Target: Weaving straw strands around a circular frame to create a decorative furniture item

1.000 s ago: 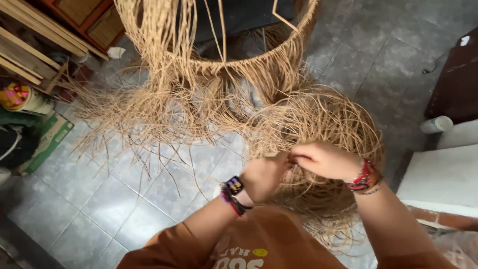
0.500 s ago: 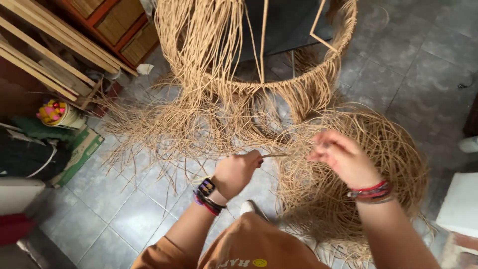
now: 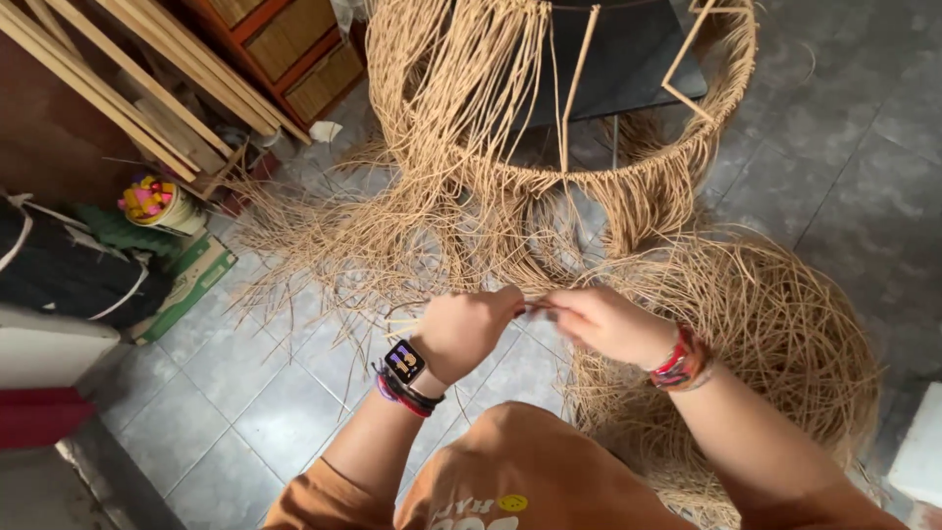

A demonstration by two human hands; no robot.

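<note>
My left hand [image 3: 463, 329] and my right hand [image 3: 606, 322] meet in front of me, both pinching a thin tan rattan strand [image 3: 530, 305] between their fingertips. The left wrist wears a smartwatch and bands, the right wrist red bracelets. Below my right arm lies a round coil of rattan strands [image 3: 775, 334]. Ahead stands a half-woven rattan frame [image 3: 549, 108] with long loose strands [image 3: 343, 245] spilling over the tiled floor.
Wooden slats [image 3: 128, 88] lean at the upper left beside a wooden drawer unit [image 3: 294, 49]. A colourful pot [image 3: 157, 201], a dark bag [image 3: 69, 270] and a green box [image 3: 191, 285] sit at the left. A white block [image 3: 917, 451] stands at the right edge.
My hands were apart with the strand stretched between them; now they have come together on it. My view has shifted slightly left and closer.
</note>
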